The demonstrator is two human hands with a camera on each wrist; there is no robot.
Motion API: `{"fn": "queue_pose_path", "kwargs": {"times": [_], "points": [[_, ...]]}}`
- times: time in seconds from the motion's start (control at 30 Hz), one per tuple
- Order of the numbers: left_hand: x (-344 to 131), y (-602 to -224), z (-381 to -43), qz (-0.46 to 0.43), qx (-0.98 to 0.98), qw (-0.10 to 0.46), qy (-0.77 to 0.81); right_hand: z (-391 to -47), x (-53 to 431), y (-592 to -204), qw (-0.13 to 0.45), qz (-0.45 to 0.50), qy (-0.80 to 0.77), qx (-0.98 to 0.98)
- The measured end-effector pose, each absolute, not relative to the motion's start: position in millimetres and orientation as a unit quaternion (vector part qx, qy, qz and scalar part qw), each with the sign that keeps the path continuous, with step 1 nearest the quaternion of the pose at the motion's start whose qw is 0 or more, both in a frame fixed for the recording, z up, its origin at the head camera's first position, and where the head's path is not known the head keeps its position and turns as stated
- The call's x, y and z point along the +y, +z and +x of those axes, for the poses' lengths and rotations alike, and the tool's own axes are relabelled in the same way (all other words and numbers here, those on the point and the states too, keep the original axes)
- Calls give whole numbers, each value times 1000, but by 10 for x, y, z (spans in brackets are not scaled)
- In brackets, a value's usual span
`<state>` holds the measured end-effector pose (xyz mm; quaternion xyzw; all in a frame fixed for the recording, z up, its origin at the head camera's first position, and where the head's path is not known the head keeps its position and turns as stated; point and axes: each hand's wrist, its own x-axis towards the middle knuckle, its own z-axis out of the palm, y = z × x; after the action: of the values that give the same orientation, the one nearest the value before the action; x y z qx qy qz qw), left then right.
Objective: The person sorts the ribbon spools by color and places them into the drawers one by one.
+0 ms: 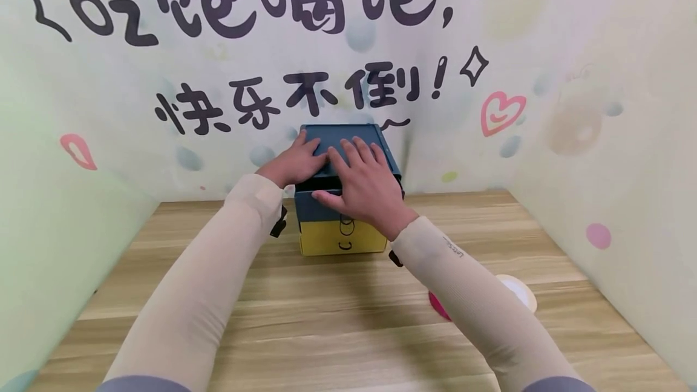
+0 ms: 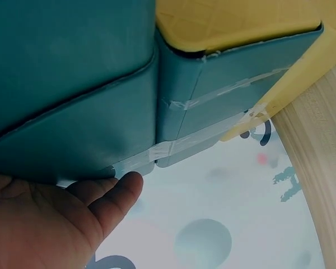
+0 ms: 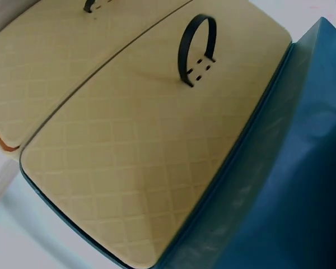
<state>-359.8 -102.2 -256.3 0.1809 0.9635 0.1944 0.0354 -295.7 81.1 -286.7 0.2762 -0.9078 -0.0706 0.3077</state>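
Observation:
A box with a dark blue upper part and a yellow lower part [image 1: 318, 239] stands at the back of the table. Its blue lid [image 1: 334, 133] sits slightly raised, with a dark gap along the front. My left hand [image 1: 296, 162] rests on the lid's left side, fingers extended. Across the lid's front right lies my right hand [image 1: 367, 189], fingers spread, thumb over the front edge. The left wrist view shows the left hand [image 2: 50, 216] touching the edge of the teal-looking blue cover [image 2: 73, 117]. In the right wrist view, a yellow quilted side panel [image 3: 129, 123] bears a black strap loop [image 3: 183, 53].
Behind the box rises a white printed backdrop [image 1: 457, 156] with black lettering. A pink-red round object [image 1: 438, 306] and a pale round object [image 1: 524, 291] lie on the wooden table [image 1: 305, 319], both partly hidden by the right forearm.

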Motion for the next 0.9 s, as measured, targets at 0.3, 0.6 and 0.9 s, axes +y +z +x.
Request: {"fn": "queue_pose_path", "kwargs": {"times": [0.3, 0.6, 0.9], "points": [[-1019, -2567, -3593, 182, 961, 35, 205, -3122, 803, -2865, 295, 271, -65, -914], [-1014, -2554, -3607, 186, 961, 37, 200, -3201, 807, -2880, 308, 268, -62, -911], [-1023, -2557, -3608, 195, 962, 37, 188, -3239, 774, -2908, 309, 250, -55, -916]]}}
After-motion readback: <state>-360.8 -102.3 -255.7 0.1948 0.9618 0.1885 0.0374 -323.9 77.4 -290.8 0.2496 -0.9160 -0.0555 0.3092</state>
